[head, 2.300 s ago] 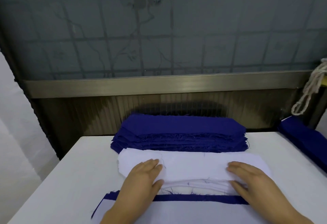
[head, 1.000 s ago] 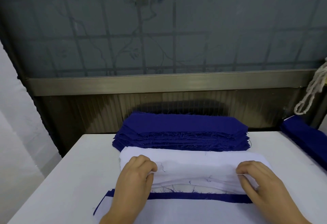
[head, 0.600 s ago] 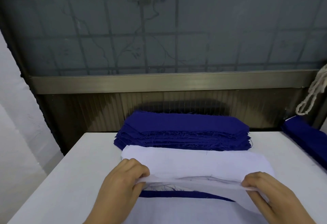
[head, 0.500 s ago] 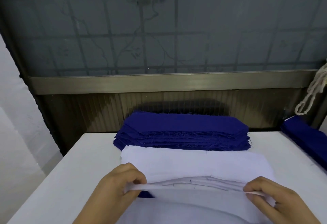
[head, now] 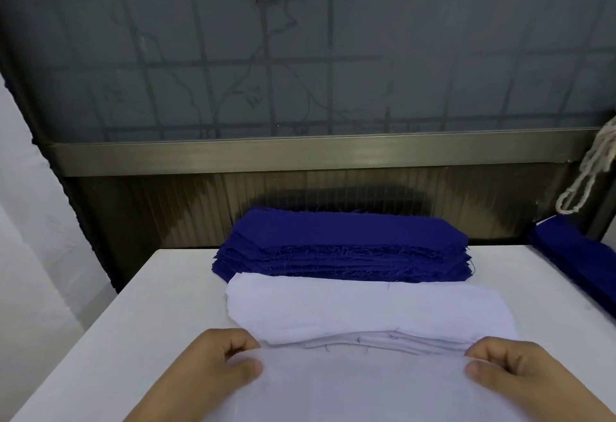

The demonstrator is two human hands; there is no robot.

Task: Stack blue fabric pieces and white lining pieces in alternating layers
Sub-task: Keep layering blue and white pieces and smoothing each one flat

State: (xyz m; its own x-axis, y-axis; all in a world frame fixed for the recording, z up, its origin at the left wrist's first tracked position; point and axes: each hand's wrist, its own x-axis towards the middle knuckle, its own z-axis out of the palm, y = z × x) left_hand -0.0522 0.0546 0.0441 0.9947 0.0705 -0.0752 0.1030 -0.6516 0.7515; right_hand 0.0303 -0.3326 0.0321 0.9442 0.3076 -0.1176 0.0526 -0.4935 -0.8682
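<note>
**Entry: white lining piece in both hands, being laid on the near stack**

- Tabletop (head: 140, 315): white, carrying all the cloth.
- Blue fabric pile (head: 343, 245): thick pile of dark blue pieces at the far middle of the tabletop, edges frayed, top piece lying flat.
- White lining pile (head: 366, 308): lay just in front of the blue pile, touching its near edge; several layers showed along the near side.
- Held lining piece (head: 360, 385): one white piece, spread across the near foreground and running out of the bottom of the frame. What lay beneath it could not be seen.
- Left hand (head: 213, 371): fingers curled, thumb and fingers pinching the far left corner of the held piece.
- Right hand (head: 513, 371): fingers curled likewise, pinching the far right corner.
- Second blue pile (head: 576, 255): at the far right edge, partly out of frame.
- Cord (head: 586, 175): pale looped cord hanging at the far right, clear of the cloth.

Handling note (judgement): the step appeared to be setting a white layer onto the near stack. To do it well, both corners should be kept level and lightly taut, the piece lowered flat without a fold, its edges matched to the layer below, then smoothed before either pinch was let go. Thin lining would likely drag or wrinkle if one hand led.
</note>
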